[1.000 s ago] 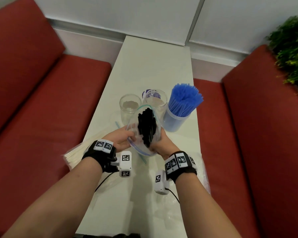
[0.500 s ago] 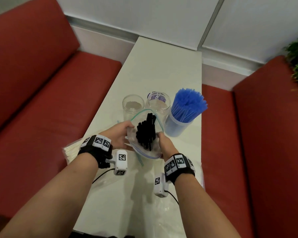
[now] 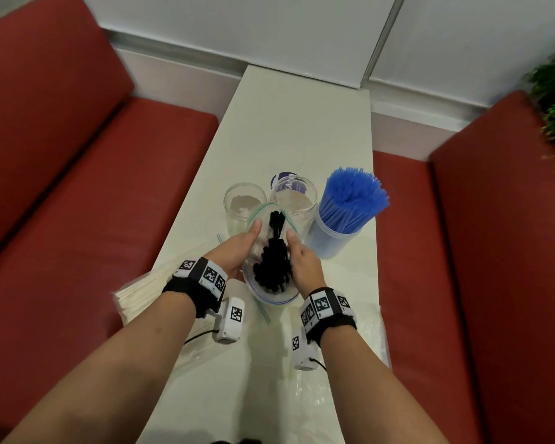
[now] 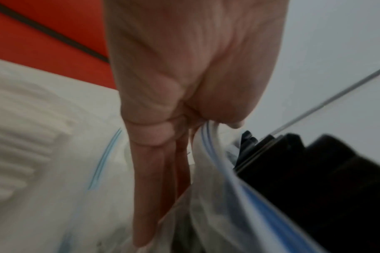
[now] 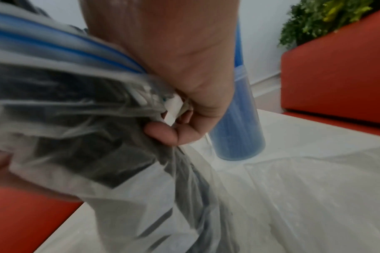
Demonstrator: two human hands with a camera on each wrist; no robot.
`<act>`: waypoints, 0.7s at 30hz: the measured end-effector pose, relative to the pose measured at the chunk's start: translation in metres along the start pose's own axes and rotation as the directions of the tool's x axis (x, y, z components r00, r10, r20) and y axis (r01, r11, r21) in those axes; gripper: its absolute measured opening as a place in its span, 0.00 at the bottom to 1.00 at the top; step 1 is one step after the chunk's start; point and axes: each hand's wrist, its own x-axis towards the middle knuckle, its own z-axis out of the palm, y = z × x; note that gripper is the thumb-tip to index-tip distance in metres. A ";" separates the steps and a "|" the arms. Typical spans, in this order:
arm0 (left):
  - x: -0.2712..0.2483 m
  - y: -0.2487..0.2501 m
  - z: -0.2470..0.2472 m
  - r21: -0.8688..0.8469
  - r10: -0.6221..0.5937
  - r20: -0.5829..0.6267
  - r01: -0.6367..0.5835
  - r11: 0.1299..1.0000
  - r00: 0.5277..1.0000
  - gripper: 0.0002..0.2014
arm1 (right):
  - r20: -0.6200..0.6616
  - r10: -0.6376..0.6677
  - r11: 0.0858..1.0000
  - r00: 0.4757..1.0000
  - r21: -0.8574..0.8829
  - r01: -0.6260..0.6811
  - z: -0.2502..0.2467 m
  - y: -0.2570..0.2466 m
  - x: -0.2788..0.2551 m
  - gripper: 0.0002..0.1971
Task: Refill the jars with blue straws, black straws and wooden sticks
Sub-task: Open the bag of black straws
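Between red benches, on the white table (image 3: 302, 123), both hands now tilt the zip bag (image 3: 271, 293) lower: left hand (image 3: 237, 251) and right hand (image 3: 303, 264) clamp its sides, black straws (image 3: 273, 261) nearing the middle jar (image 3: 297, 200), so pouring looks imminent.

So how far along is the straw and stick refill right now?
Done: the clear jar of blue straws stands full. In hand: left hand and right hand hold the clear zip bag of black straws before two empty glass jars. Left: black straws, then the pale wooden sticks lying at the table edge.
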 end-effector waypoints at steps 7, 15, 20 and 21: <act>0.004 0.011 -0.009 0.016 -0.060 0.012 0.060 0.998 0.998 0.40 | -0.095 0.078 0.997 0.992 -0.016 -0.080 -0.008 -0.008 0.008 0.46; 0.009 -0.002 -0.015 -0.010 -0.033 -0.058 0.033 0.999 0.998 0.41 | -0.105 -0.177 0.975 0.979 0.119 0.189 0.003 -0.011 0.002 0.18; 0.010 -0.007 -0.017 -0.094 -0.051 -0.026 0.048 0.994 0.998 0.40 | 0.044 0.036 0.915 0.998 0.399 -0.051 -0.001 -0.014 0.004 0.17; 0.011 -0.009 -0.017 -0.107 -0.066 -0.022 0.064 0.992 0.998 0.40 | 0.052 0.096 0.905 0.994 0.411 -0.109 -0.002 -0.013 0.004 0.18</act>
